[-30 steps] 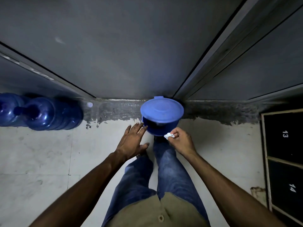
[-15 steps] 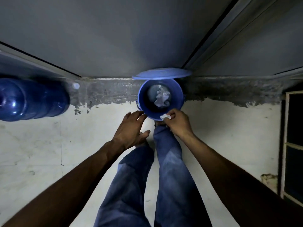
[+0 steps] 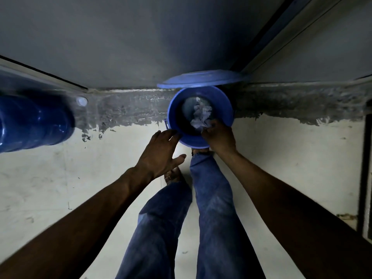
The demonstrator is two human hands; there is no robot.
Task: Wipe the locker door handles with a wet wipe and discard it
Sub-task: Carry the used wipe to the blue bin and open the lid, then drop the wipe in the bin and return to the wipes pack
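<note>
**A:** As we sweep in from the left, a blue bottle (image 3: 34, 123) lies on its side at the foot of the wall, with a small white cap (image 3: 82, 101) just beside it.

**B:** Next, the left hand (image 3: 161, 152). It's flat, fingers straight, thumb spread wide, and it's holding nothing. The fingertips sit right at the left rim of the bin (image 3: 172, 109). I can't say whether they touch it.

**A:** The bin is blue, round and open, and its lid (image 3: 201, 79) is tipped up behind it against the wall. There's crumpled white paper (image 3: 198, 112) down inside.

**B:** And here's the wipe (image 3: 205, 127), a small white scrap, creased and bunched. It sits right at the right hand's fingertips, inside the bin's mouth and close to the near rim.

**A:** The right hand (image 3: 219, 137) hangs over that near rim, back upward, with its fingers curled down and bunched together.

**B:** Is it pinching the wipe or not?

**A:** Can't tell. The scrap runs into the paper below it, and the fingertips hide the join.

**B:** Under the hands there are jeans (image 3: 211, 208), with a foot (image 3: 199, 151) just at the bin's near side. At the far right is the dark edge of a locker (image 3: 365, 178).
</note>
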